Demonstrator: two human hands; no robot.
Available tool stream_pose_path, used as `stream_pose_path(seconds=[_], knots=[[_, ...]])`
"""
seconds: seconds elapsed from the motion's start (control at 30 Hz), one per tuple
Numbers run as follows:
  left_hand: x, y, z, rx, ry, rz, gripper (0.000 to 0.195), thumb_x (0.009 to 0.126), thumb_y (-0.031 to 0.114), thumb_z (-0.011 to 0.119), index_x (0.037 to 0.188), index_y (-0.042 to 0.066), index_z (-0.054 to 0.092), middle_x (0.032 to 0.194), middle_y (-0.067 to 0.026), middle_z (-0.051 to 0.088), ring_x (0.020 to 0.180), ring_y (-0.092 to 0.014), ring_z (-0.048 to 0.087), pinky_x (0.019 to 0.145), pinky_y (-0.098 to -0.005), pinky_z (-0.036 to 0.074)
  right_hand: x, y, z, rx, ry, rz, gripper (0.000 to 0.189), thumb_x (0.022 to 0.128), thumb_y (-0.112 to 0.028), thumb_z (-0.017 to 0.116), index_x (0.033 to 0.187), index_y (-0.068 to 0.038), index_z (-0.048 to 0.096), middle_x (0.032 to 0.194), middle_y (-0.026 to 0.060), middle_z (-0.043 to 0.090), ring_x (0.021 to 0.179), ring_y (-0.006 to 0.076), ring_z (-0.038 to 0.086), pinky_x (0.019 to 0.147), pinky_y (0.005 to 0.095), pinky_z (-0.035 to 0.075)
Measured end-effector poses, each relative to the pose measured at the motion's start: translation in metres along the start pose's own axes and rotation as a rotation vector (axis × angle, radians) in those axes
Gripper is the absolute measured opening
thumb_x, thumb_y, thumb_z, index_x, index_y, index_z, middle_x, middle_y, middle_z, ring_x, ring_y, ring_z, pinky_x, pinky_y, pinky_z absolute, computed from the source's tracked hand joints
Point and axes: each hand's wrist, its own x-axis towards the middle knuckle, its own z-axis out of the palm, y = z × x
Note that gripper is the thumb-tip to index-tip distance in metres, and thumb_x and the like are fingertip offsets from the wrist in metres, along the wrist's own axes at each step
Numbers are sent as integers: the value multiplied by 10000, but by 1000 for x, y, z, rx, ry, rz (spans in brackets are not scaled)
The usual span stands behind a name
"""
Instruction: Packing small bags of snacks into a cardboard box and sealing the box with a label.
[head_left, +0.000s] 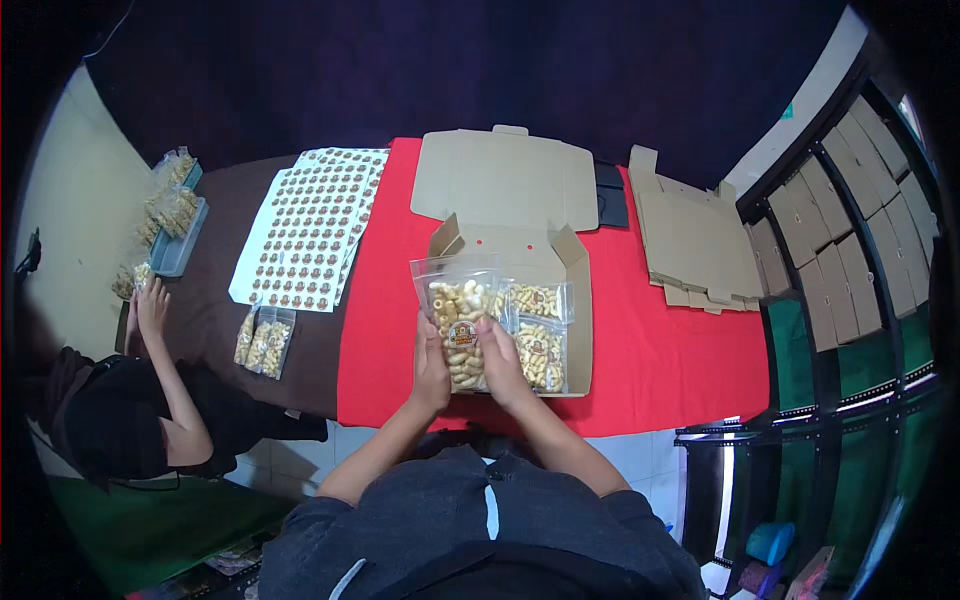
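Between my left hand (431, 367) and my right hand (506, 364) is a clear zip bag of ring-shaped snacks (457, 300), held upright by its two sides. A round label sits on its front. The bag is above the left part of an opened cardboard box (576, 337), whose lid (506, 180) lies back on the red cloth. Inside the box, on the right, are two more labelled snack bags, a far one (536, 300) and a near one (541, 356). The held bag hides the box's left interior.
Sticker sheets (307, 225) and filled snack bags (266, 341) lie on the brown cloth at left. A co-worker (135, 420) there handles a bag beside plastic trays (178, 244). Flat cardboard boxes (701, 240) are stacked at right, near a rack of folded boxes (840, 289).
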Motion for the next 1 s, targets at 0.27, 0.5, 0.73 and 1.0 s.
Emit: stream_pose_path(seconds=[0.27,0.5,0.73,1.0], knots=[[-20,4,-3,-160,-267,-146,750,922,603,135,1448,101,-50,1393,-148,309,1234,-240,408,1016,-347,362,-14,-27,4,-112,31,-59,500,857,-355,638,1160,22,515,928,106,653,839,111,606,737,272,495],[-24,10,-13,-53,-306,-72,845,855,695,100,1434,82,43,1375,-150,333,1234,-243,411,1021,-357,350,-22,-33,1,-19,-179,90,458,828,-307,677,1120,13,531,999,88,630,914,132,592,807,278,479],[-34,23,-11,-79,-201,-84,747,904,631,158,1325,22,261,1175,-160,461,1085,-238,495,923,-355,399,-16,-31,-2,59,-230,243,481,802,-271,699,1131,25,511,1017,88,617,911,138,593,822,281,477],[-26,16,-15,-119,-133,-73,510,993,412,201,1293,11,300,1161,-145,470,1082,-223,501,948,-341,386,-20,-21,4,1,-318,254,495,825,-226,674,1198,16,457,1019,79,594,905,130,575,806,279,477]])
